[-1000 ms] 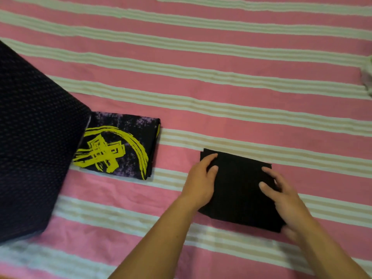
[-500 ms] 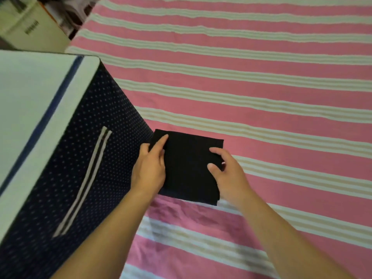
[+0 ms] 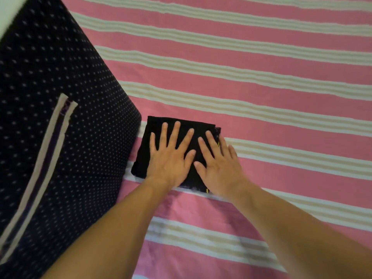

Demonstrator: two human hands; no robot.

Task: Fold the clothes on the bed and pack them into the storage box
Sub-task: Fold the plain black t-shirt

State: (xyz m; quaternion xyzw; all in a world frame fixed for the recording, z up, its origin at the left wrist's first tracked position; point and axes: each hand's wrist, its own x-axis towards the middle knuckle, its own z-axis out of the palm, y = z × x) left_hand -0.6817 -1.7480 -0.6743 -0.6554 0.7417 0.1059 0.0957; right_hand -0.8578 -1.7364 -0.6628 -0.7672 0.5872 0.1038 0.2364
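**Both palms flat on the folded stack**

Far left, the storage box (image 3: 50,117) fills that side of your view, navy fabric with white dots and a pale double strap (image 3: 40,168) running down its near face. Its lower corner sits just beside the clothes, nearly touching them.

Next along, the folded black garment (image 3: 161,127) lies on the bed (image 3: 281,117), a neat rectangle on the pink sheet with cream stripes. Your left hand (image 3: 171,158) is on top of it, fingers straight and spread wide, palm pressing down. No pinch, no curl.

Right beside it, your right hand (image 3: 219,166) is flat too, fingers fanned, thumb close to your left thumb. It covers the right edge of the stack, its outer fingers reaching past that edge.

Peeking out beneath the black piece, at the right edge and the near corner, is a second folded garment (image 3: 218,130) with purple speckle and yellow marks. The black one rests directly on it
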